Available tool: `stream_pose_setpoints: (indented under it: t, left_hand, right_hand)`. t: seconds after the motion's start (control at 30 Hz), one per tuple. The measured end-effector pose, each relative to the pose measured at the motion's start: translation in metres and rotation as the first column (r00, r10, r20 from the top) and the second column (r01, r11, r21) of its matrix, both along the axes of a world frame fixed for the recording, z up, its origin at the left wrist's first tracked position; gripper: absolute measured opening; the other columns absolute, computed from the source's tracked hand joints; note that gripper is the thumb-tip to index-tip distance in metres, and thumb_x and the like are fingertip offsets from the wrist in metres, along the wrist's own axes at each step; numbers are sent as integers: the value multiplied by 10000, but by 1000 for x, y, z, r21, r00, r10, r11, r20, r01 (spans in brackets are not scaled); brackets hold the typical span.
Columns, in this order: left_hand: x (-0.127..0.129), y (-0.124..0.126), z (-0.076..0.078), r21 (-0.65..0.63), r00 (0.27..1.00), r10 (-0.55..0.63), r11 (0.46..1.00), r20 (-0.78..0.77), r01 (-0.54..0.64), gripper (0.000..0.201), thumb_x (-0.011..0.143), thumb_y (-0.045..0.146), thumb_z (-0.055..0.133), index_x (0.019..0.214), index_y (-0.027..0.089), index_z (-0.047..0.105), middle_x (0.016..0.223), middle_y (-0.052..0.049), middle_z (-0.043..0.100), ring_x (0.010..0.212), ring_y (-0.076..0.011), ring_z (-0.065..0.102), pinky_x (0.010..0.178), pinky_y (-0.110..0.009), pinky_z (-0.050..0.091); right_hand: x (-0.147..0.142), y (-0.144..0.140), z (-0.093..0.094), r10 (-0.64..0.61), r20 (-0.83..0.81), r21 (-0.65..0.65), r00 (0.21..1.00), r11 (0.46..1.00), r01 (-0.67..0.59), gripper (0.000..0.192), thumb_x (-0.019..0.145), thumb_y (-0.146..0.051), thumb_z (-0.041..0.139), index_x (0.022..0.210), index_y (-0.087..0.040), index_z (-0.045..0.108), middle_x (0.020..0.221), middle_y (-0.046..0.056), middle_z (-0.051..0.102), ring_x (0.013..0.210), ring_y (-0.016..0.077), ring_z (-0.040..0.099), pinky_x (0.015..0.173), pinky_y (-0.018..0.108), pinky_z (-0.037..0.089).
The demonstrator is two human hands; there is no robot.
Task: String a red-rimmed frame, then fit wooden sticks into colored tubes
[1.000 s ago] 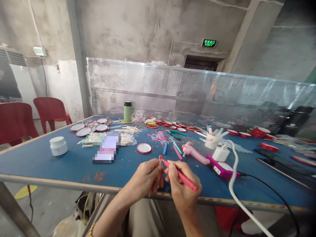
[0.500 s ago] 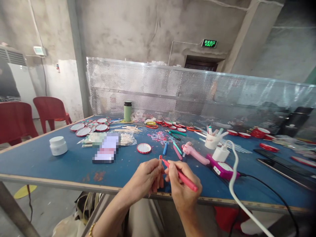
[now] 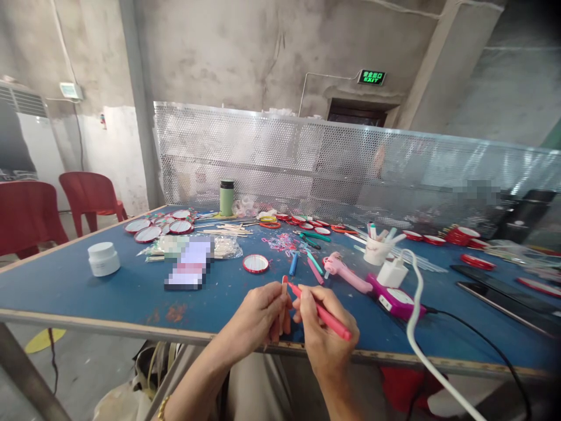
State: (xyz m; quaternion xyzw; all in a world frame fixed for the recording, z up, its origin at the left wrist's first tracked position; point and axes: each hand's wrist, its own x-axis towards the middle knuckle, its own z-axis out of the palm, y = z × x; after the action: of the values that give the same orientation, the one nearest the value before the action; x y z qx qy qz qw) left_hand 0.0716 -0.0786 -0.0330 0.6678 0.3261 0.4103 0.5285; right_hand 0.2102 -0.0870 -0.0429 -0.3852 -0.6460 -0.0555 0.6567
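My left hand point(image 3: 268, 310) is closed around a small flat wooden stick point(image 3: 284, 285), which stands upright with a red-coloured top end. In my right hand point(image 3: 329, 327) is a red marker pen point(image 3: 326, 316), gripped like a writing pen, its tip at or very near the stick's red end. Just beyond my hands lie a blue marker point(image 3: 293, 264), a pink marker point(image 3: 314, 271) and a teal marker point(image 3: 315, 263). A round red-rimmed disc point(image 3: 256, 264) rests beyond my left hand. My left fingers partly hide the stick's lower part.
On the blue table point(image 3: 131, 298) are a phone point(image 3: 190, 263), a white jar point(image 3: 103, 259), a green bottle point(image 3: 227, 199) and a paper cup of pens point(image 3: 377, 250). A purple power strip point(image 3: 401, 301) with a white cable point(image 3: 412, 327) lies to the right. A perforated metal screen point(image 3: 263, 158) stands behind.
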Motion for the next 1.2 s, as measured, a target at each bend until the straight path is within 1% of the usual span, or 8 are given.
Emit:
stream_pose_setpoints:
  t: [0.1, 0.27, 0.47, 0.63, 0.87, 1.03, 1.2]
  left_hand:
    - [0, 1, -1, 2, 1000, -3, 1000, 11, 3, 421, 964, 534, 400, 762, 178, 496, 579, 28, 516, 419, -62, 428, 368, -150, 321]
    - [-1, 2, -2, 5, 1000, -10, 1000, 20, 9, 391, 969, 515, 400, 802, 177, 506, 641, 11, 569, 436, -64, 445, 368, -152, 324]
    - [0, -1, 1, 0, 1000, -2, 1000, 16, 2, 418, 967, 529, 399, 757, 179, 489, 566, 39, 504, 415, -60, 415, 365, -152, 314]
    - [1, -1, 2, 4, 1000, 0, 1000, 27, 0, 426, 964, 541, 400, 745, 183, 478, 559, 45, 496, 408, -57, 415, 364, -150, 306]
    - [1, 0, 1, 13, 1000, 7, 1000, 8, -7, 425, 959, 552, 401, 749, 190, 475, 561, 42, 505, 410, -62, 421, 365, -151, 311]
    - [1, 1, 1, 21, 1000, 3, 1000, 7, -3, 414, 957, 553, 400, 771, 190, 475, 610, 25, 547, 427, -65, 437, 367, -155, 316]
    - [1, 0, 1, 26, 1000, 6, 1000, -1, -6, 413, 964, 541, 392, 765, 188, 477, 593, 31, 518, 431, -67, 431, 374, -157, 314]
  right_hand:
    - [0, 0, 0, 3, 1, 5, 1000, 1000, -3, 166, 943, -208, 561, 796, -177, 633, 626, -24, 656, 495, 93, 622, 549, 200, 504]
    - [1, -1, -2, 1, -23, 23, 1000, 1000, 0, 149, 933, -189, 566, 800, -181, 634, 646, -21, 660, 524, 102, 637, 562, 205, 511]
    - [0, -1, 0, 28, 17, 47, 999, 999, -29, 119, 929, -158, 560, 844, -189, 638, 670, -21, 671, 542, 103, 648, 570, 204, 512]
    - [0, -2, 1, 17, 77, 60, 997, 998, -22, 132, 920, -146, 554, 816, -182, 628, 662, -10, 666, 564, 117, 656, 555, 205, 503]
    - [0, -1, 2, 27, 77, 64, 997, 997, -32, 124, 924, -141, 553, 839, -181, 633, 674, -11, 667, 573, 112, 658, 573, 201, 508]
    - [0, -1, 1, 33, 86, 59, 996, 998, -38, 121, 926, -147, 555, 842, -179, 635, 675, -11, 666, 560, 109, 652, 566, 199, 506]
    - [0, -1, 3, 22, 91, 52, 996, 998, -27, 135, 926, -160, 550, 825, -178, 638, 659, -10, 673, 532, 110, 645, 538, 198, 500]
